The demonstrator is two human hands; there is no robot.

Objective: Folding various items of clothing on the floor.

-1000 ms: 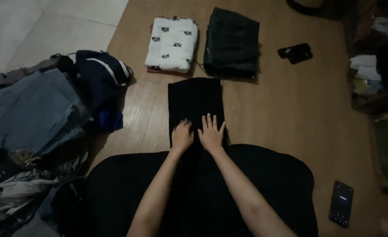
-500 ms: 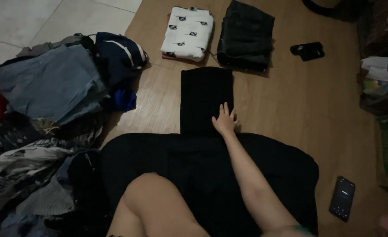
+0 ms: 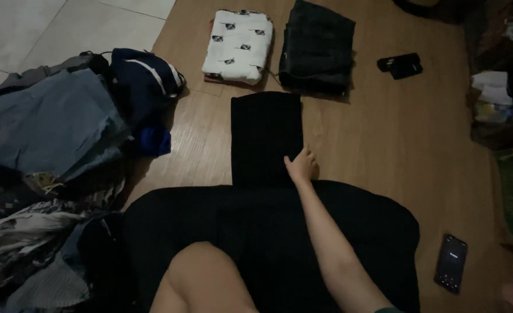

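Observation:
My right hand [image 3: 302, 167] lies on the lower right edge of a long, narrow folded black garment [image 3: 265, 136] on the wooden floor, fingers curled onto the cloth's edge. The strip's near end meets a wide black cloth [image 3: 349, 232] spread in front of me. My left hand is out of sight. Only a bent bare limb [image 3: 201, 281] shows at the bottom edge. Beyond the strip lie a folded white cloth with small dark prints [image 3: 237, 46] and a folded dark grey garment [image 3: 317, 49].
A loose heap of clothes [image 3: 53, 127] with a navy piece [image 3: 143, 81] fills the left side. A small black object [image 3: 400, 65] lies at the back right. A dark phone [image 3: 450, 264] rests on the floor at the front right. Clutter [image 3: 491, 98] lines the right edge.
My left hand has left the black strip and gone out of view. My right hand has slid to the strip's right edge and its fingers have gone from spread flat to curled.

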